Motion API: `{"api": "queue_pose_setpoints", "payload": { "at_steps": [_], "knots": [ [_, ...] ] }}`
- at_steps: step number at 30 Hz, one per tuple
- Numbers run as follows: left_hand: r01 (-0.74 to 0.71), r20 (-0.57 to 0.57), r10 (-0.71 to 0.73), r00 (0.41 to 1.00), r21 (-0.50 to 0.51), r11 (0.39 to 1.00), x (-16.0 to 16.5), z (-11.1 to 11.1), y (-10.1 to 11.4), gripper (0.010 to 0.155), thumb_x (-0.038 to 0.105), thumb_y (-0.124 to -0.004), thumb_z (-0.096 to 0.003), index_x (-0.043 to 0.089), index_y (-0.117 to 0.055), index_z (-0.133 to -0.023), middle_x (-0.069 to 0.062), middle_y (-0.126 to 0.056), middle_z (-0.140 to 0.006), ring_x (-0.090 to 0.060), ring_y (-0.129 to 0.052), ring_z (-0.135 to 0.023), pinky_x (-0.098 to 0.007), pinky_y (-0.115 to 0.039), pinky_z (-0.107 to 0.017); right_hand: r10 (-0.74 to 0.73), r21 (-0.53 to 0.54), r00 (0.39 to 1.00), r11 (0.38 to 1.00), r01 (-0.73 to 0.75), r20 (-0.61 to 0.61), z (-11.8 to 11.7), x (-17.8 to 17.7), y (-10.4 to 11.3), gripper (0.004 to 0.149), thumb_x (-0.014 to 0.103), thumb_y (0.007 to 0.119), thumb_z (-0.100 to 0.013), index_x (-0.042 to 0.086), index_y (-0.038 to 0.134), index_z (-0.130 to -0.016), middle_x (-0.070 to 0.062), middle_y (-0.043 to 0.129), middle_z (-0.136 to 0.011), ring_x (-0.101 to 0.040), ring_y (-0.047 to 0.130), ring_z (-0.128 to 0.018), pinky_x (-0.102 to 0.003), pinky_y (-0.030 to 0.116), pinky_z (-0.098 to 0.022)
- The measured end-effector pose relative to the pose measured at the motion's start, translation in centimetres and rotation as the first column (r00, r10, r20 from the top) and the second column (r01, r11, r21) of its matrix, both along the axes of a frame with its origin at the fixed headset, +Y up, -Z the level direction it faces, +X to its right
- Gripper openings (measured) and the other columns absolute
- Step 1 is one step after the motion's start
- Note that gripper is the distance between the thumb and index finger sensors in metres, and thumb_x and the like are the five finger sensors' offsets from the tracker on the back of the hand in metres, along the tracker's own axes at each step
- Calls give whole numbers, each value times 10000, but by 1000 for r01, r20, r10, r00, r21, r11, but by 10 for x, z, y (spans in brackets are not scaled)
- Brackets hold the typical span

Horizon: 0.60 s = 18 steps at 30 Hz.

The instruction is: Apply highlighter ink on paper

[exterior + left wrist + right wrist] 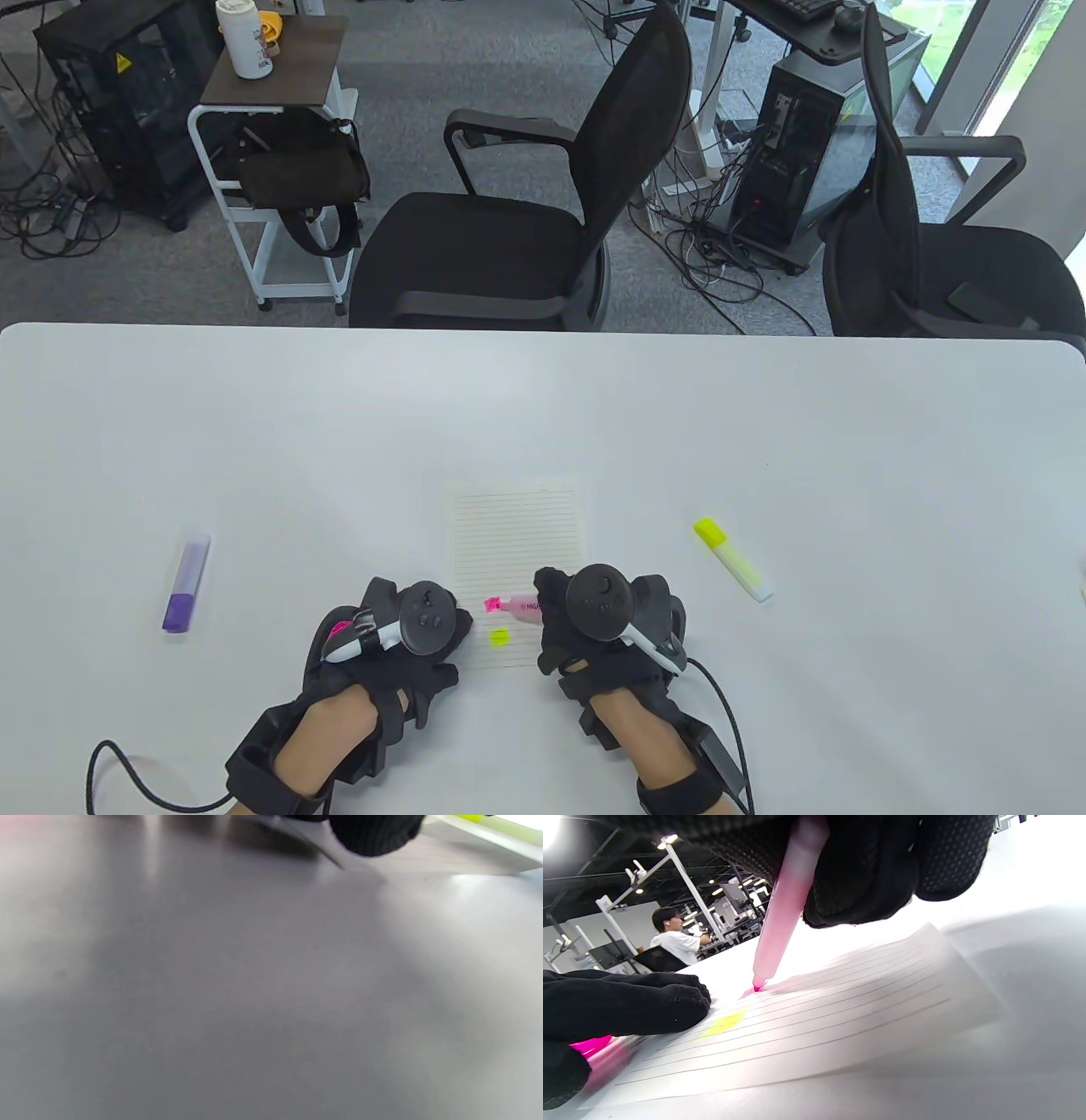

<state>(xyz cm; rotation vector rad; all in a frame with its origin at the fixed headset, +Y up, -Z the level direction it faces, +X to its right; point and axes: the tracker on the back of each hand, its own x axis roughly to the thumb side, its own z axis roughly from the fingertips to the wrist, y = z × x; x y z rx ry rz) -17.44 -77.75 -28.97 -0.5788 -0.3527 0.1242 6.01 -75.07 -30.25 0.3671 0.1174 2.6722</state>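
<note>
One pink highlighter (519, 604) in right hand (598, 632), tip left, on paper (519, 531).

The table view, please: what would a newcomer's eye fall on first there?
The right hand holds a pink highlighter, its tip on the lined paper beside a yellow mark. The left hand rests at the paper's left edge, gripping something pink.

Pink highlighter (780, 912), white ruled paper (840, 1014) bearing a yellow mark (723, 1024), black gloves.
</note>
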Motion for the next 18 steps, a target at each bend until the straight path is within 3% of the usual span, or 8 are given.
{"api": "queue_pose_setpoints", "payload": {
  "at_steps": [18],
  "knots": [
    [0,0,0,1000,0,1000,0,0,0,698,492,-675,-463,356,-366,-1074,77,-215,-1147,-369,-236,-1081,-670,-258,-725,21,1,1000,1000,-21,11,1,-2,1,375,301,724,-623,185,749,-979,-149,901,-801,-320,937,-486,-585,728,-597]
  ]
}}
